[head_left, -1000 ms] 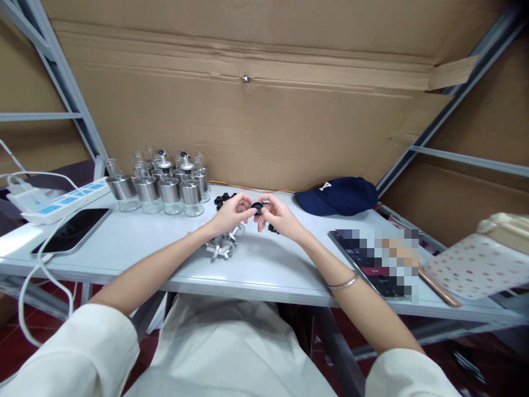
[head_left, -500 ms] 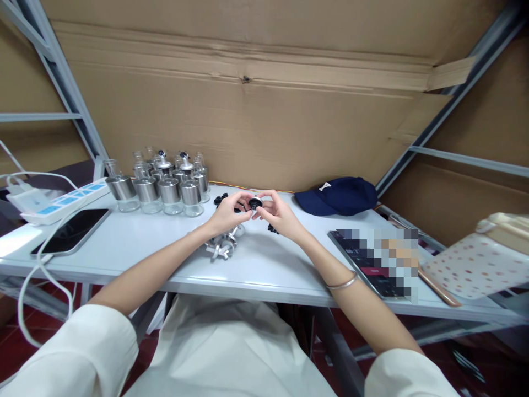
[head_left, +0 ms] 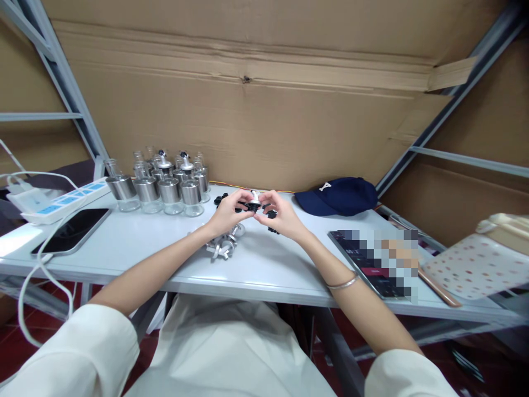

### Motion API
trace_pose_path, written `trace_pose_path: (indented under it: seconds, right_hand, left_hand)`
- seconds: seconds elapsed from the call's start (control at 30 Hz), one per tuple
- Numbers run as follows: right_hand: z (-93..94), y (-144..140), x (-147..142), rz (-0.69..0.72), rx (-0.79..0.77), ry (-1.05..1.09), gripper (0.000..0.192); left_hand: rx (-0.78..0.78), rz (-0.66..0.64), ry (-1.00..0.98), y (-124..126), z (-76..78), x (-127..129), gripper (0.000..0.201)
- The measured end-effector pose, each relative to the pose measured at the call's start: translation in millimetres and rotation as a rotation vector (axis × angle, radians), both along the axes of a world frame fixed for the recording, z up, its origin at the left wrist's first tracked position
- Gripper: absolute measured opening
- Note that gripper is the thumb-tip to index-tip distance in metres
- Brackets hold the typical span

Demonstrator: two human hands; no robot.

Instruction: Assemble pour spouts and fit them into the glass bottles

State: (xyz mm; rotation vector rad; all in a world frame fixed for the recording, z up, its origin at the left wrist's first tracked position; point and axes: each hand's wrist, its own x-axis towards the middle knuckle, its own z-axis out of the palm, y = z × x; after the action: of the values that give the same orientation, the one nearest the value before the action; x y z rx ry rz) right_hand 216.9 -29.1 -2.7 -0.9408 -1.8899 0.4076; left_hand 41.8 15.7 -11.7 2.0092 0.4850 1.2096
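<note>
Between the fingertips of both hands is a bottle pourer top (head_left: pixel 255 202), its silver spout up and its black stopper part below. My left hand (head_left: pixel 230 212) grips it from the left, fingers closed on its edge. From the other side my right hand (head_left: pixel 281 214) pinches it too. Below my left hand lies a heap of silver spout pieces (head_left: pixel 223 245) on the table. Small black parts (head_left: pixel 220 199) sit behind my left hand, and more black parts (head_left: pixel 273 222) lie under my right fingers, partly hidden.
Several glass bottles with steel sleeves (head_left: pixel 169 190) stand at the back left, two with pourers fitted. A power strip (head_left: pixel 66 201) and a phone (head_left: pixel 72 231) lie left. Rightward are a navy cap (head_left: pixel 339 196), a lit device (head_left: pixel 363 264) and a dotted pouch (head_left: pixel 475 264).
The pourer top has turned between my fingers: its black ringed underside faced me before, and now its silver spout points up. Both hands stay in about the same place.
</note>
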Motion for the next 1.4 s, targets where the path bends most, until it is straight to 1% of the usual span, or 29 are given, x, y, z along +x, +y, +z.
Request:
trace_pose_path:
  seconds: [0.1, 0.27, 0.4, 0.5, 0.63, 0.77, 0.9, 1.03, 1.13, 1.2, 1.27, 1.33, 1.4]
  right_hand:
    - [-0.6, 0, 1, -0.016, 0.013, -0.026, 0.035]
    - [1.3, -1, 3, -0.025, 0.010, -0.074, 0.028]
    - [1.1, -1, 4, -0.029, -0.017, -0.056, 0.026]
    - [-0.4, 1, 5, -0.027, -0.048, -0.035, 0.028]
    - [-0.4, 3, 6, 0.035, -0.107, -0.001, 0.028]
    - [2.8, 4, 8, 0.117, -0.187, 0.053, 0.032]
    - [6.2, 3, 10, 0.069, -0.221, 0.063, 0.030]
    - [7.2, 1, 9, 0.011, -0.161, 0.034, 0.025]
    - [6.4, 2, 10, -0.048, -0.102, -0.021, 0.022]
    - [4.2, 6, 15, -0.109, -0.081, -0.108, 0.017]
    - [0.2, 12, 22, -0.180, -0.063, -0.267, 0.017]
    - [-5.5, 18, 30, -0.227, -0.064, -0.464, 0.026]
    - [-11.6, 23, 37, -0.250, -0.101, -0.620, 0.033]
  left_hand:
    - [-0.016, -0.011, 0.015, -1, 0.6, 0, 0.029]
    - [-0.016, 0.005, 0.017, -1, 1.8, -1, 0.031]
    - [-0.053, 0.015, 0.045, -1, 2.1, -1, 0.033]
    - [-0.088, -0.007, 0.074, -1, 1.8, 0, 0.038]
    - [-0.120, -0.039, 0.079, -2, 1.5, 0, 0.048]
    - [-0.147, -0.028, 0.021, 1, 0.2, 1, 0.048]
    - [-0.210, -0.053, -0.034, 3, -1.7, 2, 0.048]
    - [-0.239, -0.079, -0.030, 3, -1.4, 3, 0.048]
    - [-0.240, -0.083, -0.027, 2, -0.5, 3, 0.044]
    - [-0.239, -0.074, -0.030, 2, -0.1, 3, 0.042]
    - [-0.234, -0.062, -0.036, 3, 0.2, 3, 0.041]
    - [-0.230, -0.059, -0.033, 2, 0.8, 2, 0.042]
    - [-0.233, -0.062, -0.023, 1, 1.6, 2, 0.043]
